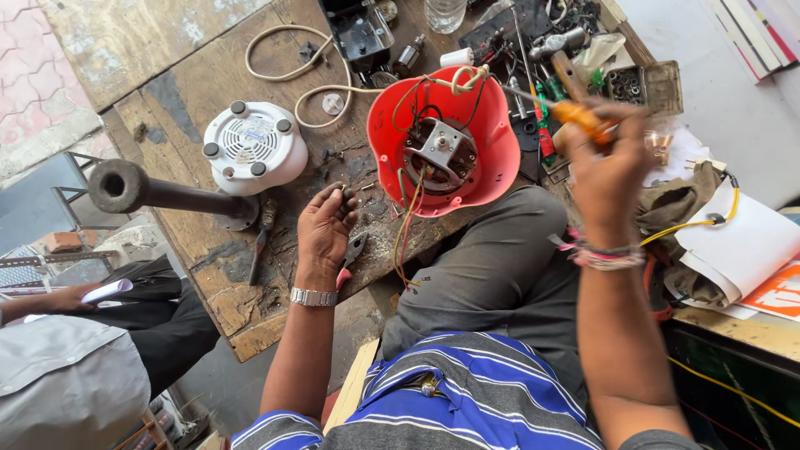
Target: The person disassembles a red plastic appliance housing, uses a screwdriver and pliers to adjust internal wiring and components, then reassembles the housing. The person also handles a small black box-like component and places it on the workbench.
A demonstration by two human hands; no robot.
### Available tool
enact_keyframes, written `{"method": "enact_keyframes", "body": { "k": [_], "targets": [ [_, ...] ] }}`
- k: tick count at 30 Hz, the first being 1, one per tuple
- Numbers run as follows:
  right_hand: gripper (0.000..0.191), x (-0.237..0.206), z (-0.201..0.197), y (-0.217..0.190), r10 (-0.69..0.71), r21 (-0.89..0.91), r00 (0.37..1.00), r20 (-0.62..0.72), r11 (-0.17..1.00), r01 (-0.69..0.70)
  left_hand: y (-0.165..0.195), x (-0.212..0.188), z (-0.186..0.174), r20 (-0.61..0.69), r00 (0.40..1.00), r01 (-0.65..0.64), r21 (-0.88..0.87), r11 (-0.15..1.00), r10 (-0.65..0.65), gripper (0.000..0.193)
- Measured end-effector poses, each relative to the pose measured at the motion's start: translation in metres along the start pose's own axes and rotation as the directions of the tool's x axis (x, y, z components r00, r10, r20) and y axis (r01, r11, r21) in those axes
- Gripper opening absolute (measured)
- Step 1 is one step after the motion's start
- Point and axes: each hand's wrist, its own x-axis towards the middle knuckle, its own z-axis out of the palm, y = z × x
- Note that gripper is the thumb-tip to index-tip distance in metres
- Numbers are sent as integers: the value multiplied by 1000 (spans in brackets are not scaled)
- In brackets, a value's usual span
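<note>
A red plastic appliance housing (492,125) lies open side up at the bench edge, against my raised knee. A metal motor plate (440,150) and several loose wires (408,225) show inside it. My right hand (607,167) is lifted to the right of the housing and grips an orange-handled screwdriver (579,118), its thin shaft pointing left toward the rim. My left hand (327,227), with a metal wristwatch, rests on the bench left of the housing. Its fingers pinch a small dark part too small to make out. Red-handled pliers (352,254) lie under its palm.
A white round appliance base (254,146) and a heavy dark metal pipe stand (150,190) sit at the left of the worn wooden bench (208,67). Tools, a cream cord (287,71) and small parts crowd the far side. Papers (742,242) lie right. Another person sits lower left.
</note>
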Motion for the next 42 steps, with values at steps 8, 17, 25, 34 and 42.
{"method": "enact_keyframes", "body": {
  "k": [8, 17, 25, 34, 42],
  "targets": [
    [26, -35, 46, 98, 42, -104, 978, 205, 994, -21, 0, -13, 18, 90, 996, 1, 184, 983, -17, 28],
    [26, -41, 59, 82, -192, -318, 961, 199, 915, 248, 6, -27, 24, 324, 943, 39, 129, 991, -79, 32],
    [20, -71, 17, -54, -106, 249, 994, -11, 963, 106, 42, -79, 71, 407, 902, -264, 250, 932, 146, 27],
    [25, -79, 17, -140, -197, 352, 863, 465, 936, 24, 53, -138, 146, 794, 607, -676, 535, 507, -28, 30],
    [32, -69, 6, -136, -426, 171, 793, 436, 904, 391, 51, -137, 155, 803, 596, -758, 568, 320, -13, 54]
  ]
}}
